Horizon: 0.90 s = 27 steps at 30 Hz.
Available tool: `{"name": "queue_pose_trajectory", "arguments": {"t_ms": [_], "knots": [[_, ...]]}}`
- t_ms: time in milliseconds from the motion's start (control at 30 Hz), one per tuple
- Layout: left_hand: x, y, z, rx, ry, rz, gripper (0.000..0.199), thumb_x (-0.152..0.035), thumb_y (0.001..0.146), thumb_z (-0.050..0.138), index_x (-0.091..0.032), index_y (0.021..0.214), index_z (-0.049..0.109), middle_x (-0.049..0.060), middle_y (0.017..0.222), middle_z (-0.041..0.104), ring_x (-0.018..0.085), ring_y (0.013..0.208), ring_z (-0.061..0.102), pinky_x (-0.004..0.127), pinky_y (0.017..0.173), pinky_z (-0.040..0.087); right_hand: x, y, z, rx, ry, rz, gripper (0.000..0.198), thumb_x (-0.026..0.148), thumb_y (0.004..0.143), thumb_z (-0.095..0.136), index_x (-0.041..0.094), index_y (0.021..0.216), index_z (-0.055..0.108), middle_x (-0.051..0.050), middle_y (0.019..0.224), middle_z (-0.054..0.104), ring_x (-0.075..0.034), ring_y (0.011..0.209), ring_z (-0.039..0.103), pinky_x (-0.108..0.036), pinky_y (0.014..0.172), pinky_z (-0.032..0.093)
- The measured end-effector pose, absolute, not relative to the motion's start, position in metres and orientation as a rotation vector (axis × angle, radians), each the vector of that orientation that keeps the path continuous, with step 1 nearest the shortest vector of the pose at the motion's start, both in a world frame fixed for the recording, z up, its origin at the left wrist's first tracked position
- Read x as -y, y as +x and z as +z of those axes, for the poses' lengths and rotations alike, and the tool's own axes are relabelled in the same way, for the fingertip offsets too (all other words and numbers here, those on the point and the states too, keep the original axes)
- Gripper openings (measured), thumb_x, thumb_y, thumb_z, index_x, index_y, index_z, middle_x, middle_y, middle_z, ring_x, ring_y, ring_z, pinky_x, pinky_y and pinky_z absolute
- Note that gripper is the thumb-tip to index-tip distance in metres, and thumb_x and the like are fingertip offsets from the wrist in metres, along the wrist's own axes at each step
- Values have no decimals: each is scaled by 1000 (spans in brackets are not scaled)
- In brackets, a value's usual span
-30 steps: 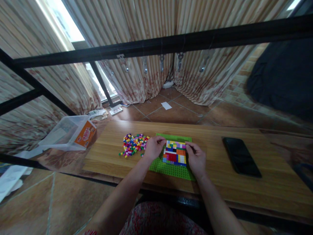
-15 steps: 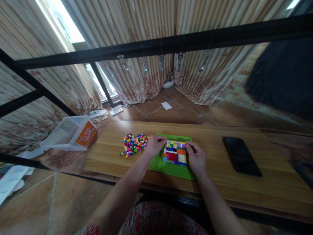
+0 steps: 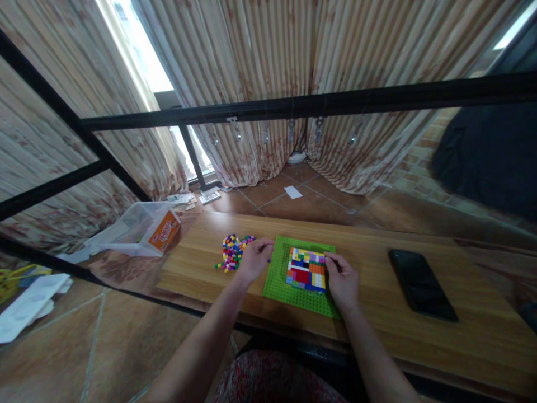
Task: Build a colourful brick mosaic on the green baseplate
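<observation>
A green studded baseplate (image 3: 277,285) lies on the wooden tabletop, carrying a flat block of many-coloured toy bricks (image 3: 305,271). My left hand (image 3: 255,260) is closed in a pinch at the baseplate's upper left edge, beside a loose heap of small coloured bricks (image 3: 231,254) that it partly covers. Anything between those fingertips is too small to make out. On the other side, my right hand (image 3: 344,282) has its thumb and forefinger drawn together at the block's upper right corner. Whether a brick sits between them cannot be seen.
A black phone (image 3: 423,284) lies on the right of the wooden table (image 3: 373,268). To the left, a clear plastic box (image 3: 134,224) with an orange label stands beyond the table's end. Black metal rails (image 3: 251,111) cross in front of striped curtains.
My left hand has drawn away from the brick block, leftward to the baseplate's edge. The right hand stays by the block's upper right corner. The whole view has shifted slightly.
</observation>
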<state>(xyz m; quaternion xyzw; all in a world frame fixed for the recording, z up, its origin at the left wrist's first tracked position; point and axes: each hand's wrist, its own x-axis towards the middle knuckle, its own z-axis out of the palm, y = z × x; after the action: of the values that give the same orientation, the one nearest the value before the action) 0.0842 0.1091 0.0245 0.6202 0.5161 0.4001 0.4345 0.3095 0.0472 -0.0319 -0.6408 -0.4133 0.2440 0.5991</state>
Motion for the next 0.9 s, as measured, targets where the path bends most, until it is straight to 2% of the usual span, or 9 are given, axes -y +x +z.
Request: {"name": "queue_pose_trajectory", "arguments": {"t_ms": [167,333,533,700,900], "knots": [[-87,34,29,-1455,1631,1036,16,-21,75,58,-16,82,71,2,74,70,13,70,61,23,68,48,-48,310,-37,932,-1460,567,33,47,78,60,19,91,72,-9,94,71,-22,85,64,-39,82,50],[-73,26,27,-1596,1969,782,19,-16,80,54,-19,87,71,2,80,69,13,71,60,25,71,47,-49,311,-40,934,-1473,558,33,46,78,61,19,91,72,-8,94,71,-22,86,64,-41,83,49],[-67,36,28,-1580,2260,517,18,-14,80,56,-21,88,69,4,98,67,17,88,62,29,82,47,-49,311,-39,944,-1457,553,32,46,79,60,19,91,72,-8,91,71,-21,84,64,-39,81,50],[-65,39,30,-1638,2368,371,18,-15,81,54,-21,89,68,5,95,66,19,93,61,31,83,47,-49,310,-38,939,-1461,545,31,46,79,60,19,90,72,-8,92,71,-21,85,64,-39,83,50],[-70,49,28,-1687,2425,423,19,-13,79,52,-21,88,67,6,94,66,21,92,60,33,84,46,-48,309,-35,931,-1453,560,31,45,79,60,19,89,72,-7,92,71,-21,84,64,-38,81,50]]}}
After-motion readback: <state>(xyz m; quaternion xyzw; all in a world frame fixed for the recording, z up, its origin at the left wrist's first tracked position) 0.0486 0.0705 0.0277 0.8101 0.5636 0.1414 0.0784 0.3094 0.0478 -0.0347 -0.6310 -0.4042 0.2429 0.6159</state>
